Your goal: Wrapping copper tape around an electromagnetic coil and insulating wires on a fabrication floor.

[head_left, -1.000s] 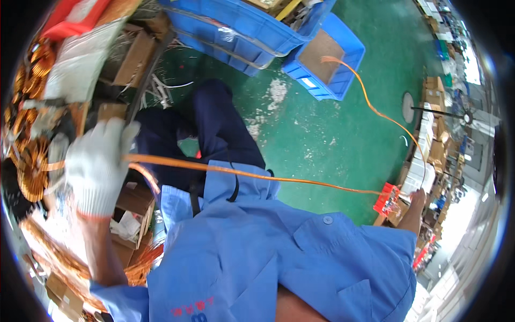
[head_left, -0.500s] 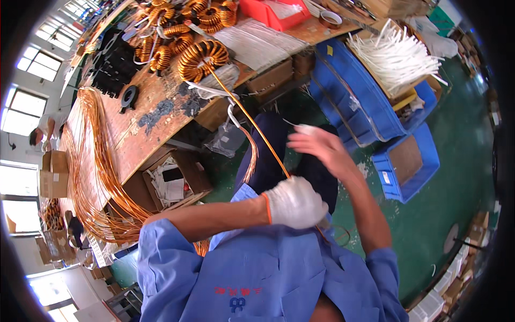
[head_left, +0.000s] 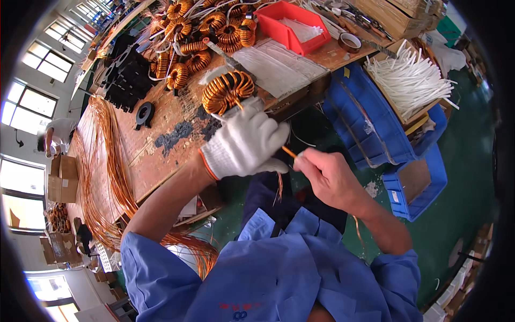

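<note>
Gripping an orange wire [head_left: 289,152] at two spots, hands close together by the near edge of the counter [head_left: 150,172]. Left hand [head_left: 249,142]: white knit glove, back upward, fingers curled closed over the wire; palm side hidden. Right hand [head_left: 330,177]: bare, thumb and fingers pinching the wire just right of the glove. Wound copper coil [head_left: 228,92] sits on the counter just beyond the left hand; wire leaves it, passes under the glove, shows again in the short gap between the hands. Frayed copper strands [head_left: 279,188] hang just below the left hand. Thin orange tail [head_left: 358,233] hangs below the right wrist; cannot tell whether it is the same wire.

Farther beyond the left hand: heap of similar coils [head_left: 177,29]. Beyond both hands: red bin [head_left: 308,48] with whitish pieces inside, tape roll [head_left: 350,42] to its right. Left of the left hand: black ring [head_left: 144,115], then a long bundle of copper wires [head_left: 112,161] drooping over the counter edge. Beyond and right of the right hand: white tubes [head_left: 410,83], blue crate [head_left: 348,107], smaller blue tray [head_left: 405,206] nearer.
</note>
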### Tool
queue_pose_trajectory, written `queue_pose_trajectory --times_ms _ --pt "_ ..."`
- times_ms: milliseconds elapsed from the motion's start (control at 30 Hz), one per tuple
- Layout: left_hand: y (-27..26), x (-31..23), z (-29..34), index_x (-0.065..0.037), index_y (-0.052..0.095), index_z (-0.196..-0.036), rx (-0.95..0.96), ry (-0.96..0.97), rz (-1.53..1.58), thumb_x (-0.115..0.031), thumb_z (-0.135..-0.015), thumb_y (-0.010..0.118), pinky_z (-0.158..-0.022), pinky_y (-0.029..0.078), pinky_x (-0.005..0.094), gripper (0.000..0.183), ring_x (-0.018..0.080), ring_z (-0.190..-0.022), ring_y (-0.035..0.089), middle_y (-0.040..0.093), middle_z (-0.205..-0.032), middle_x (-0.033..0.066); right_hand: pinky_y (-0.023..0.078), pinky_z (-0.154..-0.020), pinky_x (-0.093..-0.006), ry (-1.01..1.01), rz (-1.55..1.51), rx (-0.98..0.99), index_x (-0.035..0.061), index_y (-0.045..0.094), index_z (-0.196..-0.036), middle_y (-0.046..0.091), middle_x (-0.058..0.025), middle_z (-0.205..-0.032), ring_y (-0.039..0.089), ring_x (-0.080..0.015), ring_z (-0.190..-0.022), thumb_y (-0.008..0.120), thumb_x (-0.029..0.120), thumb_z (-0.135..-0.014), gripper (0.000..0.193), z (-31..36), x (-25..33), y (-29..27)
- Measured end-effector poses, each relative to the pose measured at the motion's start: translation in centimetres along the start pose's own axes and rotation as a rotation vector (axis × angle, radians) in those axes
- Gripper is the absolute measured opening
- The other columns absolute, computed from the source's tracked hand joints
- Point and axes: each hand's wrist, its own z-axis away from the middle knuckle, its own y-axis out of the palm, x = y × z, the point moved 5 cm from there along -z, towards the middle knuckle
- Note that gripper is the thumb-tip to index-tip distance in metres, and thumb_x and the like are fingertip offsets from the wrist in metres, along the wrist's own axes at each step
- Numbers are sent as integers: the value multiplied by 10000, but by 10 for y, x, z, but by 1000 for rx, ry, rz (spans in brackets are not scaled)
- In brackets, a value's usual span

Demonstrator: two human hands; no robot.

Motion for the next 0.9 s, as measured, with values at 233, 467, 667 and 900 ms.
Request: queue_pose_trajectory --times_ms 233,467,667,900 --pt "22 -7 -1 -118 618 -743 26 82 6 -403 -774 766 -573 459 360 322 209 -611 606 544 -657 9 544 -768 -457 1 138 -128 -43 606 -1012 699 -197 -868 684 -406 -814 523 266 -1112 334 -143 -65 -20" --pt "31 -8 -5 -116 629 -736 72 66 -10 -384 -773 768 -628 475 352 304 193 -675 624 558 -689 2 536 -949 -564 -160 502 -10 -90 593 -1141 685 -372 -1083 671 -529 -1087 612 316 -1019 424 -348 -149 68" --pt "65 9 15 -123 617 -736 81 -31 28 -381 -837 755 -614 470 361 310 207 -663 641 587 -693 9 539 -910 -573 32 441 55 -64 578 -1209 716 -337 -1052 691 -518 -1054 595 231 -983 372 -312 -108 57" --pt "-17 -2 -32 -95 596 -721 -186 -494 314 -254 -960 761 -488 502 445 331 356 -531 615 563 -595 99 463 -623 -262 -322 -234 -506 63 642 -1158 660 -12 -864 552 -77 -701 577 248 -1115 201 -120 27 -106"
